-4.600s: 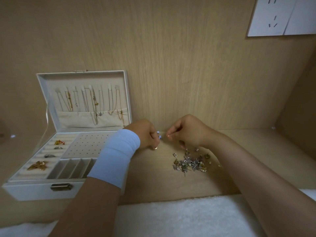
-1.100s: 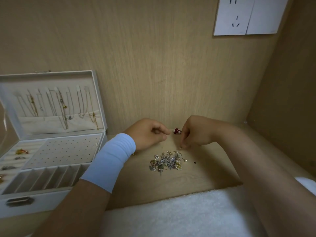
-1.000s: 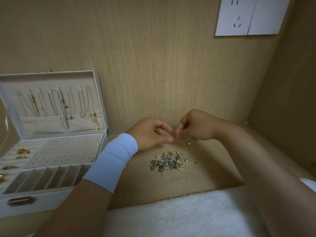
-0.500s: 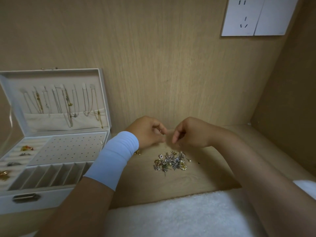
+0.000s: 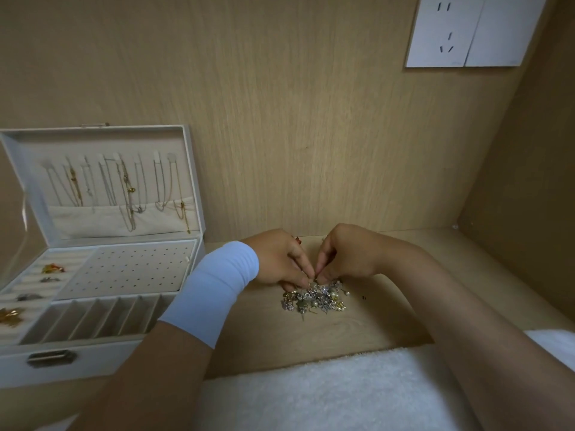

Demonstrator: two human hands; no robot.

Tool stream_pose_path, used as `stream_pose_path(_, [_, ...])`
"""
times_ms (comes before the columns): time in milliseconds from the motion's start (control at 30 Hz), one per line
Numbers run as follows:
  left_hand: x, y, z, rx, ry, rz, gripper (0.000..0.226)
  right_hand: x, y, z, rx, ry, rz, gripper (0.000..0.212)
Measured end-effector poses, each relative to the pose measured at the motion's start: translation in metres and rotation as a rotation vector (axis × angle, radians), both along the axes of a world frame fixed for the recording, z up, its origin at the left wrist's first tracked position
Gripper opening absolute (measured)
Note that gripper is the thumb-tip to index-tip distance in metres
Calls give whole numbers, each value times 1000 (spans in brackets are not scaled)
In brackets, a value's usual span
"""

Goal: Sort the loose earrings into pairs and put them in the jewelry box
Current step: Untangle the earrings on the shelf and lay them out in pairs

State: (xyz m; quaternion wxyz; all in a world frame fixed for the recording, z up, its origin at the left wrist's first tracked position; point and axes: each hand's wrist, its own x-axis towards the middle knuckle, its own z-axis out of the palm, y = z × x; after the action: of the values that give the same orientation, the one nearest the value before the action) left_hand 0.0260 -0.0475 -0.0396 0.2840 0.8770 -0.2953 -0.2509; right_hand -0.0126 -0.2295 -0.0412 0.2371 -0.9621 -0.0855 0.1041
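A heap of loose silver, gold and pearl earrings (image 5: 314, 298) lies on the wooden shelf. My left hand (image 5: 278, 259), with a white wristband, has its fingers curled; a small red earring (image 5: 297, 239) shows at its upper edge, and its fingertips reach the far rim of the heap. My right hand (image 5: 348, 256) meets it there, thumb and forefinger pinching a small piece at the heap's edge. The white jewelry box (image 5: 93, 359) stands open at the left, its perforated earring panel (image 5: 130, 269) bare.
Necklaces hang in the box lid (image 5: 115, 188). Rings sit in the rolls at the box's left (image 5: 49, 269), with narrow compartments (image 5: 93, 318) in front. A white towel (image 5: 311, 393) lies along the near edge. Two tiny dark bits (image 5: 364, 297) lie right of the heap. A wall socket (image 5: 460, 32) is up right.
Both hands have dropped from just above the heap onto its far edge, fingertips together. The red earring, earlier held out between the hands, now sits tucked at my left hand.
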Motion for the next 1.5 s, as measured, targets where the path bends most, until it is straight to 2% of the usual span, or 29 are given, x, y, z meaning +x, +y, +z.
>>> stream_pose_path(167, [2,11,6,-8,-148,54,15,-4,-2,7,87,-2,-46,9])
stream_pose_path(367, [-8,28,17,-47,-204,126,18,-8,3,16,270,21,-83,8])
stream_pose_path(567, [-25,55,18,50,-292,195,17,-14,21,17,289,30,24,25])
stream_pose_path(700, [-34,71,14,135,-367,177,16,-16,39,12,319,22,40,26])
stream_pose_path(933, [-34,84,8,291,-521,96,5,-18,69,-6,225,-100,106,16])
stream_pose_path(1100, [-30,85,5,372,-565,48,11,-20,82,-17,117,-113,169,11])
stream_pose_path(1267, [-28,84,6,438,-550,34,17,-22,81,-12,40,-82,208,16])
stream_pose_path(1500, [-32,83,10,428,-537,6,19,-19,75,-10,70,-107,214,23])
